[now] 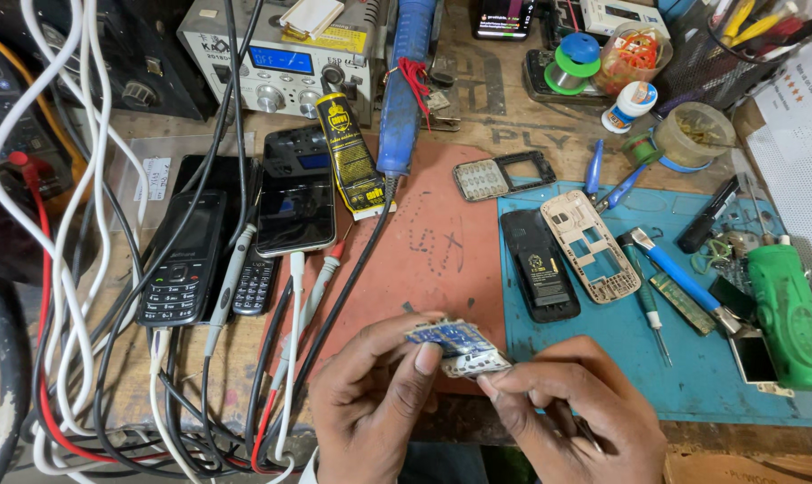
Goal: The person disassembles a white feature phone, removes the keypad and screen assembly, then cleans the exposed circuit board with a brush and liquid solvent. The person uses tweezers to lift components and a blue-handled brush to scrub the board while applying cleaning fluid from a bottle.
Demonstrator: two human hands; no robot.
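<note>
1. Cluttered wooden bench (513, 125) carries a red mat (424, 242) at its middle.
2. Left hand (370, 403) and right hand (576, 408) both pinch a small keypad board (455, 348), held just above the mat's near edge.
3. Right of the mat, on a blue mat (603, 358): phone body (539, 265), beige frame (590, 245).
4. Left of the mat: phones (182, 260), cables (65, 296).

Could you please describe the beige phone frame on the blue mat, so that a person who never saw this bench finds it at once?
Find the blue mat on the right of the bench. Near its upper left lies a black phone body; the beige phone frame lies just right of it. It alone is pale and pierced by rectangular openings.
</note>
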